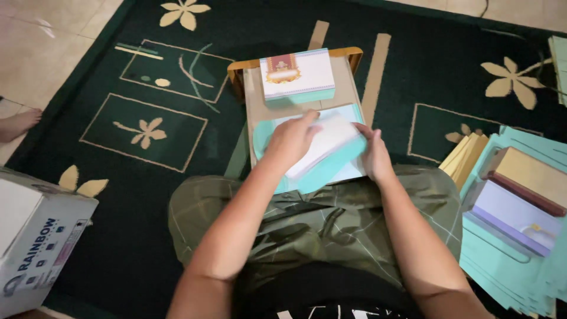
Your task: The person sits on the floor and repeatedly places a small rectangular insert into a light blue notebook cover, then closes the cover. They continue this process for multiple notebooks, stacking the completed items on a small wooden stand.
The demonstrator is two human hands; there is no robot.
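My left hand and my right hand together grip a bundle of white-and-teal cards, tilted, just above a small brown lap table. A pale blue-and-teal sheet lies flat on the table beneath the bundle. At the table's far end sits a neat stack of cards with a white top face carrying a red-and-gold ornament and teal edges. My legs, in olive plaid cloth, are crossed under the table.
A dark green carpet with cream flower motifs covers the floor. Right of me lie teal sheets, a lilac stack, a tan-and-maroon stack and yellow cards. A white cardboard box stands at the left. Another person's bare foot shows at far left.
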